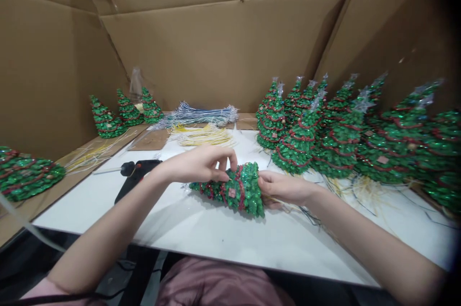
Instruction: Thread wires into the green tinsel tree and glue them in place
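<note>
My right grip (284, 188) holds the base of the decorated Christmas tree (250, 195), laid sideways above the tabletop (173, 229), tip toward 9 o'clock. My left grip (201, 162) is narrow, fingertips at the tree's upper side; I cannot tell whether it pinches anything. Working this face calls for a steady base. Caution: loose wires (313, 217) run beneath my right wrist at 4 o'clock; the glue gun (134, 178) sits at 10 o'clock, beside my left forearm. Beyond: star-topped trees (336, 145), 1 to 3 o'clock; yellow wire bundle (205, 137), 11 o'clock; cardboard wall (216, 46), 12 o'clock.
</note>
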A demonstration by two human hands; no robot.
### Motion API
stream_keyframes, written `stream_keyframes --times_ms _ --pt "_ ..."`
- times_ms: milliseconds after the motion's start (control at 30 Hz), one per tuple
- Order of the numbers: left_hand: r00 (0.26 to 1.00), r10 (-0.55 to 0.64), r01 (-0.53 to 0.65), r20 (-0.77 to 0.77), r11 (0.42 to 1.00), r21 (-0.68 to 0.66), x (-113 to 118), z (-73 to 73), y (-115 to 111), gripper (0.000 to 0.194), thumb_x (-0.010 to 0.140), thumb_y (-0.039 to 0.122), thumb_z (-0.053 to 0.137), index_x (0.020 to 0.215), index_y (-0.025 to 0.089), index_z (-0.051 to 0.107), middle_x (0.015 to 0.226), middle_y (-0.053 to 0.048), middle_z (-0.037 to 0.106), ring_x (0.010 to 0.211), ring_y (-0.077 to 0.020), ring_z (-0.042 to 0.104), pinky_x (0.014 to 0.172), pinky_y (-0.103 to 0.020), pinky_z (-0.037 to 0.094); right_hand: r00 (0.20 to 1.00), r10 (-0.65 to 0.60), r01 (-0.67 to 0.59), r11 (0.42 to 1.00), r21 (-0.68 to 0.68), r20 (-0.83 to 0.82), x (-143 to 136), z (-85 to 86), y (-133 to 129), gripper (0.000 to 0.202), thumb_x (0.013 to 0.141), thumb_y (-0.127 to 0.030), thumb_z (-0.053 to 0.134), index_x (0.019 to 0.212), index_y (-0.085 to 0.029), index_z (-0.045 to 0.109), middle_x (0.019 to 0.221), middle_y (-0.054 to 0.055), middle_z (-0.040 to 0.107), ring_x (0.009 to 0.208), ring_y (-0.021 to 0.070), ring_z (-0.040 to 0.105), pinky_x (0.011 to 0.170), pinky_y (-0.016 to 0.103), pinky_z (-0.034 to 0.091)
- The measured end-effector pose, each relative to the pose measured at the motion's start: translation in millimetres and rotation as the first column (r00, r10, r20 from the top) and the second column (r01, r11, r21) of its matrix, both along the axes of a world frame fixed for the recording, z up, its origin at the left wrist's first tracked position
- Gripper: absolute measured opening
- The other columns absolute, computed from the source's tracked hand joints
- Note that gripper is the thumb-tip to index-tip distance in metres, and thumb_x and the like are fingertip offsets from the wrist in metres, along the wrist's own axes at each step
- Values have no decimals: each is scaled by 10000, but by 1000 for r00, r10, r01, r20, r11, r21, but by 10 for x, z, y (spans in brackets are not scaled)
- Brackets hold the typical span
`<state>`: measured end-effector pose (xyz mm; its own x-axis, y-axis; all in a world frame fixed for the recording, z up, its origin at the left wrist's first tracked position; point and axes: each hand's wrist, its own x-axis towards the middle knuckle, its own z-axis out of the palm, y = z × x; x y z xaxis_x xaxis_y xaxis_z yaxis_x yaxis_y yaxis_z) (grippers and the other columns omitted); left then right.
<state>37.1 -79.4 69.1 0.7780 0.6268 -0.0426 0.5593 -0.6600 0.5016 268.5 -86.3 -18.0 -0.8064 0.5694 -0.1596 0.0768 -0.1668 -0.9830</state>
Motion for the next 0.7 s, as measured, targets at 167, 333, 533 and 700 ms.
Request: stream_keyframes --times_ms 167,333,533,700 --pt "1000 14 -15 -23 999 -38 -1 4 -17 217 790 244 639 988 185 571 755 23 637 609 -84 524 525 -178 357 1000 16 -16 1000 4 17 -3 22 -19 552 680 -663 638 777 -180 389 520 -118 308 427 29 240 387 176 230" --pt "996 77 -82 -46 988 -132 -263 86 -31 281 786 329 645 1012 190 552 744 19 638 565 -82 545 473 -170 377 999 2 -2 1000 -6 34 8 27 -17 565 656 -657 663 765 -190 363 526 -123 286 432 27 242 391 175 240" --pt "994 100 -106 -50 986 -128 -404 117 -84 228 811 287 607 1011 192 553 700 32 622 574 -86 591 500 -167 425 997 -36 32 997 72 63 22 22 -5 590 636 -694 648 780 -172 412 553 -95 360 443 42 323 385 190 273" --pt "993 111 -110 47 994 -25 -336 55 -79 219 763 273 665 943 172 591 700 21 608 595 -81 556 511 -164 415 998 35 -39 998 58 53 16 25 0 576 673 -705 604 775 -169 418 535 -105 324 415 26 247 362 177 209"
